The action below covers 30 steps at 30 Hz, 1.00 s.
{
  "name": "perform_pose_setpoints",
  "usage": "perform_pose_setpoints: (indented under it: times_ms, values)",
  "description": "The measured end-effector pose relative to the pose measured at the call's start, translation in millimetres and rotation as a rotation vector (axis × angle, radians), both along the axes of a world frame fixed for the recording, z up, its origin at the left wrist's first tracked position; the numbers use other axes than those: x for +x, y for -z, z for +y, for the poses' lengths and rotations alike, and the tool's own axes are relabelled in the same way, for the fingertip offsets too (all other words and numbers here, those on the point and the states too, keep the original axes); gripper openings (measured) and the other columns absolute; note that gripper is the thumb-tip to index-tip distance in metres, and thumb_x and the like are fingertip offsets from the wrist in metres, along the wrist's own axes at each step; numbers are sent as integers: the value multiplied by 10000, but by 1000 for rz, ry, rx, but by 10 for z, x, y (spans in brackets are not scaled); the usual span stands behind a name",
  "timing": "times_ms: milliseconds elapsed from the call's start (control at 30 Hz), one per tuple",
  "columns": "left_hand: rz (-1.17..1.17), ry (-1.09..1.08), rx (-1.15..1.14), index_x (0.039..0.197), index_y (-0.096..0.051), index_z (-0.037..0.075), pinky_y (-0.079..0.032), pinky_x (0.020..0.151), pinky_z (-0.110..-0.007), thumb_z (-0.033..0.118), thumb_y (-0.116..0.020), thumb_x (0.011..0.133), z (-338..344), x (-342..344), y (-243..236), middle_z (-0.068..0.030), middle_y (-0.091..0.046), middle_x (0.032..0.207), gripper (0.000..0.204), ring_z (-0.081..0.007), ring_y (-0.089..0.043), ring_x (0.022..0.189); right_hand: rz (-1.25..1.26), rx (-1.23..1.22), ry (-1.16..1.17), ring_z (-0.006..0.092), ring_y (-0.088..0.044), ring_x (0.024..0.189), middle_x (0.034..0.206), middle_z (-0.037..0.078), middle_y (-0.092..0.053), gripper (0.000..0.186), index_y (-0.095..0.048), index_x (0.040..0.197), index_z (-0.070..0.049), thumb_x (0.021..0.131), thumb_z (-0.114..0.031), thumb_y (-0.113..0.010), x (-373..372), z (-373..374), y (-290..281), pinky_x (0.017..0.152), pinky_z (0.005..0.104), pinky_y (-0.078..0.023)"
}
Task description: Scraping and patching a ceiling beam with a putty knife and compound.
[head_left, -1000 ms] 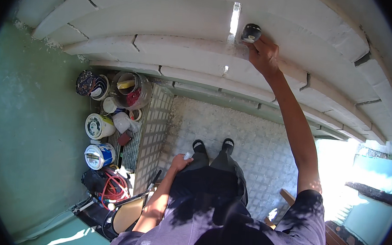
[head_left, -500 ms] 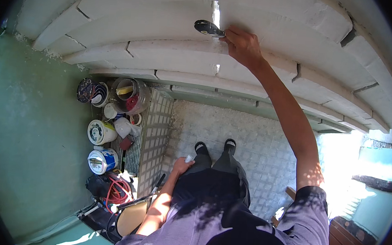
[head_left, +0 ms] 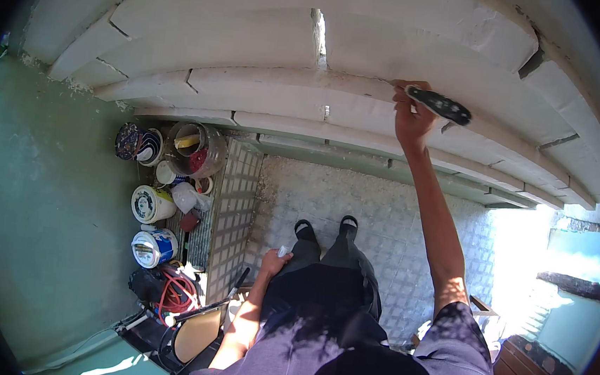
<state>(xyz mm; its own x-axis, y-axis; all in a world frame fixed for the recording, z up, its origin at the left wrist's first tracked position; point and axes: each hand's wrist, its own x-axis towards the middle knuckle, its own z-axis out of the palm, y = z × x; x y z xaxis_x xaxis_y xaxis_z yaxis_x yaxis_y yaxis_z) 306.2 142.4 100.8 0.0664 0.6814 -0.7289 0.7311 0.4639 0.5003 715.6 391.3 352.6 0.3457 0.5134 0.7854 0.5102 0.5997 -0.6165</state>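
My right hand (head_left: 412,119) is raised to the white, stepped wall with its fingers closed on a black-handled tool (head_left: 442,105). The long rounded handle is flecked with white and points right; whatever is at its other end is hidden by my fingers. Left of this hand, a bright white strip (head_left: 320,39) runs down a joint in the wall, with a smaller white patch (head_left: 327,112) below it. Low beside my left thigh, my left hand (head_left: 276,262) is closed round a small whitish thing (head_left: 283,252), too small to name.
Paint buckets (head_left: 154,206), a clear round tub (head_left: 196,150) and a coiled red hose (head_left: 180,292) stand along the green wall (head_left: 52,196) at left. A lattice panel (head_left: 235,200) borders them. A chair (head_left: 197,334) is behind my left arm. I stand on a tiled floor (head_left: 394,244).
My right hand has moved right and down, away from the white strip. The tool's handle has swung from pointing left to pointing right. My left hand stays low by my thigh.
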Motion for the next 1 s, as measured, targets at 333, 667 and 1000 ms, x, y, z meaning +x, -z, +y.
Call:
perform_pose_setpoints:
  times_ms: [333, 667, 1000]
  values:
    - [26, 47, 25, 801, -685, 15, -490, 707, -431, 459, -699, 777, 65, 264, -7, -190, -679, 763, 445, -349, -665, 755, -374, 99, 304, 204, -653, 567, 697, 109, -684, 71, -707, 855, -17, 798, -53, -728, 352, 141, -473, 556, 304, -490]
    - [26, 32, 2, 840, -687, 20, -489, 725, -454, 479, -680, 788, 140, 331, 61, -214, -678, 819, 462, -386, -655, 817, -409, 58, 277, 244, -658, 591, 732, 135, -688, 76, -713, 851, -16, 776, -19, -722, 408, 211, -525, 582, 313, -499]
    - [14, 49, 14, 860, -688, 14, -493, 740, -446, 466, -685, 786, 171, 376, 114, -202, -685, 823, 459, -379, -661, 828, -455, -59, 218, 273, -665, 627, 749, 136, -686, 93, -723, 825, -51, 754, 8, -717, 434, 204, -299, 556, 330, -522]
